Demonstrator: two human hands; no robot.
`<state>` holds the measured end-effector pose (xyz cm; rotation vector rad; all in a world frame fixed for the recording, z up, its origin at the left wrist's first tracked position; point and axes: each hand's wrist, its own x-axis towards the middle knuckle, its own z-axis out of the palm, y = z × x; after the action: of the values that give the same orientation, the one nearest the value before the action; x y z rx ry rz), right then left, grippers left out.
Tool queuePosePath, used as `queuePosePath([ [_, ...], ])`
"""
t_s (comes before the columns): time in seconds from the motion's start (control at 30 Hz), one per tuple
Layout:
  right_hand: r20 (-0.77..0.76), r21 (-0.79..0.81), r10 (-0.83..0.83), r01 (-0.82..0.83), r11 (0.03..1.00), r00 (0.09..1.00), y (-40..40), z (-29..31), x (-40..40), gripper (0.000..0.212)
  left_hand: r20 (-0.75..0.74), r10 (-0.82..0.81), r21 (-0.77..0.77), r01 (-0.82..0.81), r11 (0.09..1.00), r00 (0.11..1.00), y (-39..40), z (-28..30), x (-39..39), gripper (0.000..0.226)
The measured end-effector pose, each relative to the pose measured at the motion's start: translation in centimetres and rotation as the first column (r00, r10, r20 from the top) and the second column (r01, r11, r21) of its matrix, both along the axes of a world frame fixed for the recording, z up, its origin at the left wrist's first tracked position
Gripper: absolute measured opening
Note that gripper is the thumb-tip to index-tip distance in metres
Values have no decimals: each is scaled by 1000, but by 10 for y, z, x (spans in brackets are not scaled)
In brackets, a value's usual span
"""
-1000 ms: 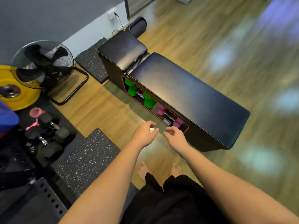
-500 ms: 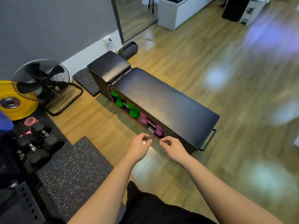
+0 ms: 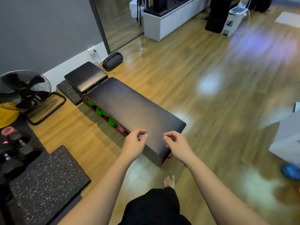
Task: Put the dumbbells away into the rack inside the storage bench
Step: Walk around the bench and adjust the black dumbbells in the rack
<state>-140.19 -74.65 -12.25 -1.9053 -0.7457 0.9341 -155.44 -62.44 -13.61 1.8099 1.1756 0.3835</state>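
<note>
A black padded storage bench [image 3: 133,114] lies on the wooden floor in front of me. Its open left side shows green dumbbells [image 3: 99,110] and a pink dumbbell [image 3: 121,128] in the rack inside. My left hand [image 3: 134,144] hovers over the near left corner of the bench, fingers loosely curled and apart, holding nothing. My right hand [image 3: 177,144] hangs over the near end of the bench, also loosely curled and empty. Black hex dumbbells [image 3: 15,143] and a pink one [image 3: 8,131] lie on the floor at the far left.
A black floor fan [image 3: 24,90] stands left of the bench, with a yellow weight plate [image 3: 7,116] behind it. Speckled rubber mats [image 3: 47,181] lie at my left. A black speaker [image 3: 112,61] sits by the wall. My bare foot [image 3: 169,181] is near the bench end.
My view has risen and swung right, so the bench now looks farther and more end-on. Both hands have shifted from beside the rack opening to above the bench's near end, still empty.
</note>
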Motion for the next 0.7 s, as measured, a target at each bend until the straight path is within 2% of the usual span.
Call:
queuePosePath([
  [0.13, 27, -18, 67, -67, 998, 997, 7, 2, 71, 7, 32, 16, -36, -15, 999, 999, 5, -13, 77, 12],
  [0.37, 65, -105, 166, -159, 982, 984, 33, 8, 209, 6, 3, 85, -213, -83, 974, 996, 19, -41, 203, 14],
  [0.53, 13, -86, 164, -163, 983, 986, 70, 1, 283, 7, -31, 143, -181, -146, 973, 989, 49, -37, 264, 15],
  [0.7, -37, -85, 329, -331, 940, 944, 109, -23, 350, 7, -47, 285, -156, -289, 945, 957, 75, -40, 318, 14],
])
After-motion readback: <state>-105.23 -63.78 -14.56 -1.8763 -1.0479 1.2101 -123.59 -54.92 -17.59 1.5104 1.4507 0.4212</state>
